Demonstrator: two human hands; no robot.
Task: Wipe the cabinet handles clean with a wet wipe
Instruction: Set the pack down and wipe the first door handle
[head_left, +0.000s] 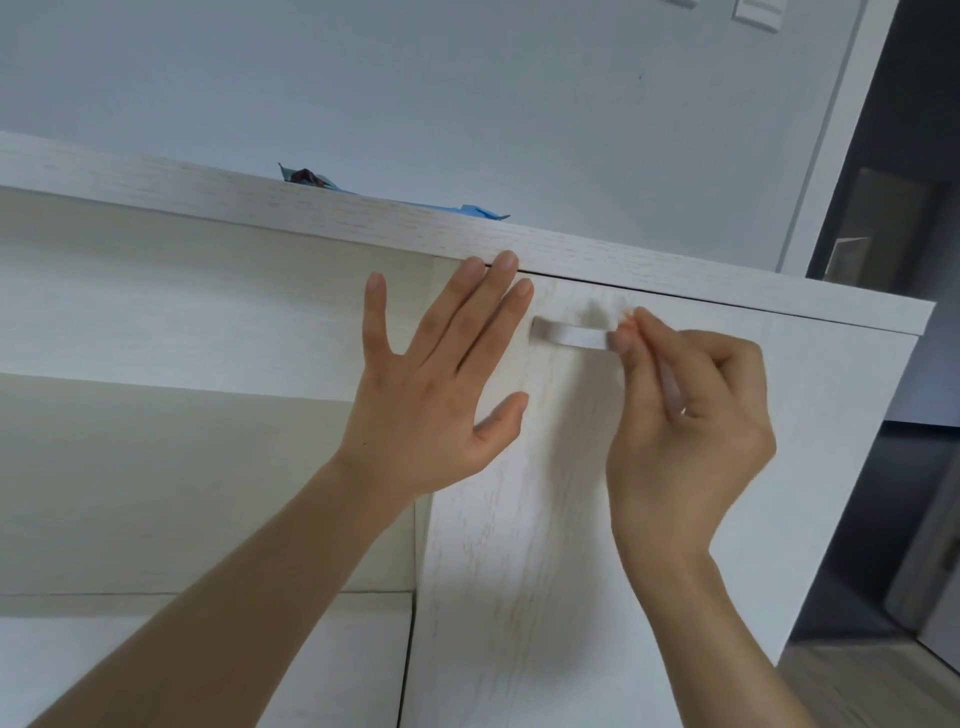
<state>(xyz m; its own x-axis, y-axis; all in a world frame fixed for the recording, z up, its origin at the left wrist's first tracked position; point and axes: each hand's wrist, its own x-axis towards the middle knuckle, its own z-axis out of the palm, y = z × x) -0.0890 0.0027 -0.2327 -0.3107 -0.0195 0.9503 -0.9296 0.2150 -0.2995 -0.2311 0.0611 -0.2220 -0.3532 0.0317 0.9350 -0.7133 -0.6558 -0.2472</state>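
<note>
Pinching with the right hand (691, 415), curled tight on a pale strip of wet wipe (669, 387) tucked between thumb and forefinger; too blurred to say how much of the wipe is there. Pressing those fingertips against the right end of the cabinet handle (569, 335), a short white bar set level near the top of the cabinet door (561, 545).

Bracing with the left hand (431, 395), spread wide and flat, straight-fingered, on the door's upper left corner, just beside the handle's left end. Reaching with the longest fingertips up to the dark seam under the top board (311, 208). Holding nothing on that side.

Left of the door, behind the left forearm, an open compartment (156, 467) in the same pale wood grain, with a shelf (78, 649) across the bottom. Up on the top board, close to its front edge, a blue packet (480, 212) lying flat, mostly hidden by the edge, with a dark crumpled bit at its left end.

Behind the cabinet, a pale wall (467, 78). At the very top of the view, two white switch plates (758, 13), cut off by the frame. To the right of the wall, a white door frame (826, 156), then a dark doorway (904, 156) past it. Down in the lower right corner, beside the cabinet's side, a patch of wooden floor (857, 686).
</note>
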